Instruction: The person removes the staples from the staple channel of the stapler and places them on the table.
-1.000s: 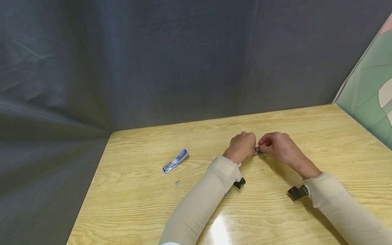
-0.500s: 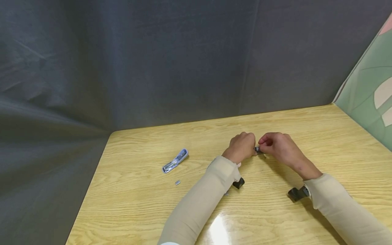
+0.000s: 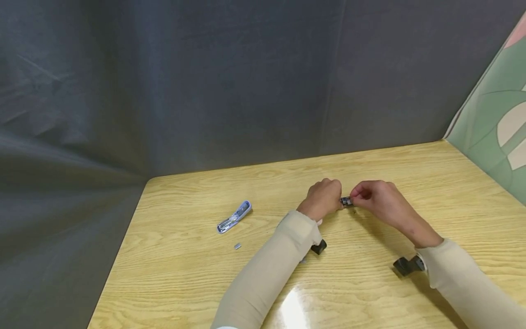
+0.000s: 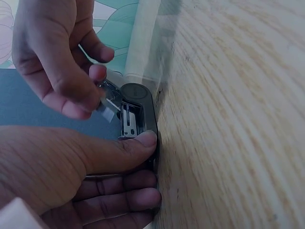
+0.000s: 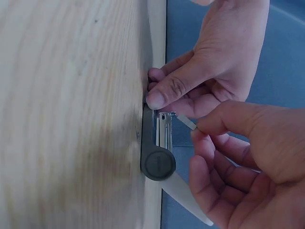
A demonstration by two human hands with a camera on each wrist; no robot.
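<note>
I am watching both hands working together near the middle of the wooden table [image 3: 411,183]. My left hand [image 3: 323,198] is gripping a dark grey stapler [image 4: 138,121], thumb lying along its upper edge and the other fingers curled underneath, pressing it against the tabletop. The stapler's magazine channel is lying open, and its round grey end is pointing toward 12 o'clock in the left wrist view.

My right hand [image 3: 380,199] is sitting just at 3 o'clock of the left hand in the head view, nearly touching it. It is pinching a small strip of staples [image 5: 187,122] between thumb and forefinger, with the remaining fingers loosely curled. The strip is hanging tilted right at the mouth of the open channel; I cannot tell whether it is touching the metal rail yet.

Well apart at 9 o'clock of the hands, a second, light blue stapler [image 3: 234,216] is lying flat on the table, and a tiny loose piece of staples [image 3: 237,246] is resting just at 6 o'clock of it. Both of my forearms are wearing beige sleeves [image 3: 271,274]. A dark grey curtain [image 3: 205,82] is hanging behind the table.
</note>
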